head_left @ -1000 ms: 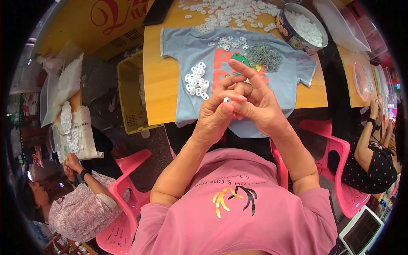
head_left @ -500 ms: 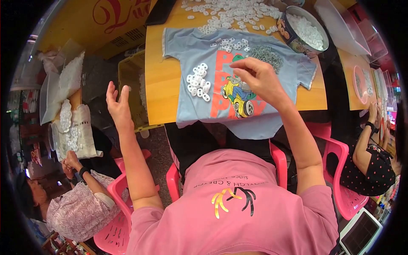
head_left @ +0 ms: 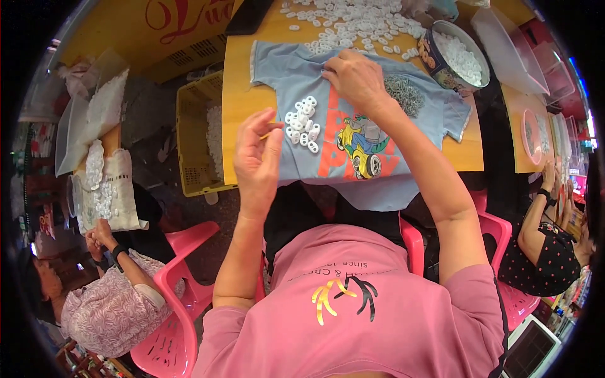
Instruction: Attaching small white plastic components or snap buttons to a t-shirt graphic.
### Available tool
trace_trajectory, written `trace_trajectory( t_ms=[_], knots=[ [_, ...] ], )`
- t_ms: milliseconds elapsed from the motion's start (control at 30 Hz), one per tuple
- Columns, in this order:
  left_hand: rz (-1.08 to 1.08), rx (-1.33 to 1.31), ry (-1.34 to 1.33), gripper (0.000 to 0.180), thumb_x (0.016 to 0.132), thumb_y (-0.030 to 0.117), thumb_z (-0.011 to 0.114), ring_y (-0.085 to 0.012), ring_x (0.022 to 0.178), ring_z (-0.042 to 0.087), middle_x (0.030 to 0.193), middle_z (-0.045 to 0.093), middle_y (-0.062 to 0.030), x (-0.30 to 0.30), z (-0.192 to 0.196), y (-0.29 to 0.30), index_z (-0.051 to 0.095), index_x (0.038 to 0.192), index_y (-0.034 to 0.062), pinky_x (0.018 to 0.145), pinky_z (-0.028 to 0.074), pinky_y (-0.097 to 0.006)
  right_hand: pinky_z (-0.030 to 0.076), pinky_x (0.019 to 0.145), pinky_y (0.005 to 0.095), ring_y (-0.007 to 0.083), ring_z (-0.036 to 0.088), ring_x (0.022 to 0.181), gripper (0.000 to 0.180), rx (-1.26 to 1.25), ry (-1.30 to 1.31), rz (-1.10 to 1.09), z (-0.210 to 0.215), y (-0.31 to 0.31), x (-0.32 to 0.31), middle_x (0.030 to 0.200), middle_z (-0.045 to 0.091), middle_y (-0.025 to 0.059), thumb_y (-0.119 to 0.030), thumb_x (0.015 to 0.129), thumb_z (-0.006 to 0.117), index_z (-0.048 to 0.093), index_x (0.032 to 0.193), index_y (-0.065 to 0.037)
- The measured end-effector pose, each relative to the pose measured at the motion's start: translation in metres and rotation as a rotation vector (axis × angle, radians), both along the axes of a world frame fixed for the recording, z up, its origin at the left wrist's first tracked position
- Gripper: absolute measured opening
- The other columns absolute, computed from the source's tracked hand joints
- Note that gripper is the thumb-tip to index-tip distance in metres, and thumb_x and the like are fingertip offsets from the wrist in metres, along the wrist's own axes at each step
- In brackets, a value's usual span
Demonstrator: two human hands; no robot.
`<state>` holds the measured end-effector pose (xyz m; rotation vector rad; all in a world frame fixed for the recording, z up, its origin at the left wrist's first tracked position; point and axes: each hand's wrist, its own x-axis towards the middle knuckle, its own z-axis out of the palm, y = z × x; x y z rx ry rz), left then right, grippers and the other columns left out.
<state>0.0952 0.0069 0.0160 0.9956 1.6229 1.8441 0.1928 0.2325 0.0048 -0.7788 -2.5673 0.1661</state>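
Observation:
A light blue T-shirt (head_left: 288,72) with a coloured print lies spread on the table. My right hand (head_left: 358,79) reaches over its upper part, fingers bent down and drawn together among small white plastic pieces; the hand hides most of these, and whatever is between the fingertips is hidden. My left hand (head_left: 257,157) is raised at the left side of the shirt, fingers curved with a gap to the thumb, and nothing shows in it. Just right of it sits a small pile of white oval two-hole pieces (head_left: 304,124). A heap of small grey metal pieces (head_left: 404,94), like screws, lies beyond my right wrist.
Many loose white pieces (head_left: 353,25) cover the table's far side. A round tin (head_left: 432,60) filled with white pieces stands at the far right. A yellow crate (head_left: 195,113) is left of the table. Co-workers sit at left and right on pink chairs (head_left: 183,277).
My left hand has moved right, from outside the table edge to the shirt's left side. My right hand has gone farther away and left, down onto the white pieces on the shirt.

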Motion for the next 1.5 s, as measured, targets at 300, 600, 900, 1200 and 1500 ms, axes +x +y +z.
trace_trajectory(
  t_ms=[300, 600, 900, 1200, 1500],
  knots=[
    [-0.141, -0.052, -0.199, 0.024, 0.096, 0.006, 0.057, -0.0108, 0.089, 0.061, 0.108, 0.061, -0.0078, 0.023, 0.003, 0.018, 0.058, 0.118, -0.0029, 0.080, 0.050, -0.024, 0.050, 0.070, 0.0385, 0.0280, 0.064, 0.077, 0.021, -0.294, 0.112, -0.011, 0.017, 0.002, 0.018, 0.086, 0.068, 0.0116, -0.024, 0.086, 0.065, 0.070, 0.095, -0.006],
    [-0.080, 0.054, -0.213, 0.020, 0.095, 0.005, 0.058, -0.0106, 0.086, 0.060, 0.102, 0.063, -0.0069, 0.045, 0.003, 0.042, 0.061, 0.114, -0.0017, 0.077, 0.050, -0.024, 0.043, 0.059, 0.0210, 0.0052, 0.053, 0.066, 0.021, -1.176, 0.465, 0.137, 0.047, -0.058, 0.064, 0.081, 0.065, 0.0002, -0.020, 0.091, 0.066, 0.067, 0.097, 0.000],
    [-0.175, 0.142, 0.000, 0.019, 0.093, 0.003, 0.060, -0.0118, 0.094, 0.058, 0.107, 0.059, -0.0066, 0.064, -0.001, 0.049, 0.064, 0.111, -0.0002, 0.078, 0.049, -0.025, 0.043, 0.055, 0.0194, 0.0042, 0.050, 0.063, 0.017, -1.931, 0.798, 0.067, 0.045, -0.085, 0.099, 0.081, 0.059, -0.0028, -0.024, 0.094, 0.063, 0.065, 0.098, -0.008],
    [-0.319, 0.190, -0.075, 0.021, 0.092, 0.002, 0.061, -0.0131, 0.103, 0.056, 0.118, 0.055, -0.0094, 0.075, -0.002, 0.056, 0.063, 0.113, 0.0005, 0.082, 0.049, -0.026, 0.042, 0.052, 0.0195, 0.0047, 0.049, 0.062, 0.018, -1.995, 0.850, 0.044, 0.034, -0.088, 0.113, 0.080, 0.057, -0.0030, -0.025, 0.095, 0.061, 0.063, 0.099, -0.007],
    [-0.324, -0.077, -0.075, 0.011, 0.090, 0.004, 0.066, -0.0077, 0.081, 0.060, 0.091, 0.061, -0.0023, 0.077, 0.000, 0.038, 0.062, 0.098, -0.0011, 0.076, 0.048, -0.021, 0.048, 0.056, 0.0221, 0.0055, 0.056, 0.066, 0.020, -1.364, 0.695, -0.016, 0.021, -0.114, 0.131, 0.079, 0.061, 0.0010, -0.020, 0.095, 0.063, 0.061, 0.101, -0.001]
  ],
)
